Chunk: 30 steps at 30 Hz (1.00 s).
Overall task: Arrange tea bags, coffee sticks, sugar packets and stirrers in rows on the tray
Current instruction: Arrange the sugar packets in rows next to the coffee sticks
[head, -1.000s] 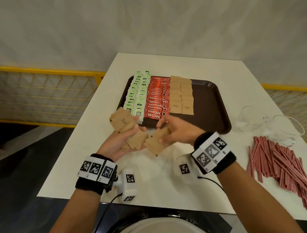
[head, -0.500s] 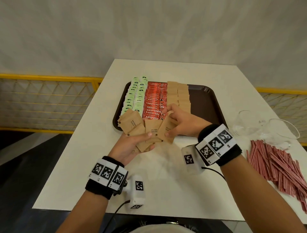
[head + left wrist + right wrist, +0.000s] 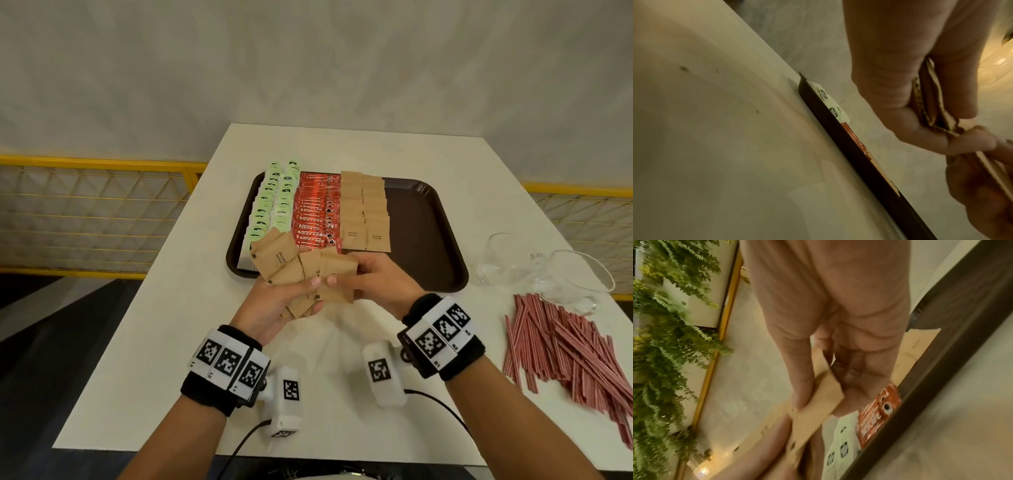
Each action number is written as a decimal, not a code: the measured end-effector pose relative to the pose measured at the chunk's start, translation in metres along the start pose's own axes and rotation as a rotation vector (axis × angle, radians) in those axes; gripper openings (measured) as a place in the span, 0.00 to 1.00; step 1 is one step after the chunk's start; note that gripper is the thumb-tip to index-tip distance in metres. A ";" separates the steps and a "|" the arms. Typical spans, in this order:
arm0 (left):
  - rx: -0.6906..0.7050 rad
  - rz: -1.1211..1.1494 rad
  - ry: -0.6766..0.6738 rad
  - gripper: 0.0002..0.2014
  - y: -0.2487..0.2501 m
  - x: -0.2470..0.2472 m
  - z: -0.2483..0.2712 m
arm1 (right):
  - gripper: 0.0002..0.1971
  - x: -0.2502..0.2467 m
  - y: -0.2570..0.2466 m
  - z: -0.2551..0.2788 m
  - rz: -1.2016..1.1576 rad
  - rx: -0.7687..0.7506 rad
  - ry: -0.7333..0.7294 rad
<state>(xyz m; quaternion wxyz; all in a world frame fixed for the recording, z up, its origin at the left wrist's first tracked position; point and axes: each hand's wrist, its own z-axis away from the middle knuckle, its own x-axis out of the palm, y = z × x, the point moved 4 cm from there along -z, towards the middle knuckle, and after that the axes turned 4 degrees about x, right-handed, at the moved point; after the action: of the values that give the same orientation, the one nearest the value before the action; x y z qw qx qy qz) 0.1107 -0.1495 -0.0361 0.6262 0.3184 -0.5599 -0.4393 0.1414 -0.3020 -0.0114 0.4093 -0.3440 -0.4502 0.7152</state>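
Brown sugar packets [image 3: 301, 270] are fanned out in both hands, held in the air just above the near rim of the brown tray [image 3: 424, 236]. The left hand [image 3: 274, 308] lies palm up with its fingers curled under most of the fan, thumb on top. The right hand [image 3: 373, 281] pinches the packets at the fan's right end between thumb and fingers. On the tray, from left to right, lie two rows of green tea bags [image 3: 274, 205], a row of red Nescafe coffee sticks [image 3: 317, 212] and two rows of brown sugar packets. The tray's right third is bare. Red-striped stirrers [image 3: 565, 346] lie heaped on the white worktop [image 3: 325, 377] near its right edge, well apart from the hands, with clear glass cups [image 3: 548, 274] beyond them. The worktop shows open surface under the wrists, up to its near edge.
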 end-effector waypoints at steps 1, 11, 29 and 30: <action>-0.004 0.007 -0.002 0.16 0.000 0.000 -0.001 | 0.15 -0.008 -0.001 0.001 -0.020 0.017 0.024; -0.038 0.075 0.005 0.18 -0.004 0.001 -0.005 | 0.26 -0.102 -0.002 -0.058 0.106 0.335 0.353; -0.065 0.043 0.025 0.18 -0.005 -0.005 -0.010 | 0.38 -0.100 0.010 -0.118 0.370 0.375 0.338; -0.065 0.041 0.026 0.18 -0.005 -0.005 -0.010 | 0.37 -0.098 0.007 -0.114 0.378 0.375 0.342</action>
<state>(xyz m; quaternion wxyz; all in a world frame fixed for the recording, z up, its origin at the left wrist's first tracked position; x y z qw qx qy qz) 0.1197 -0.1478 -0.0440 0.6523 0.2918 -0.5438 -0.4401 0.2797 -0.3500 -0.0464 0.3953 -0.4554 -0.1632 0.7809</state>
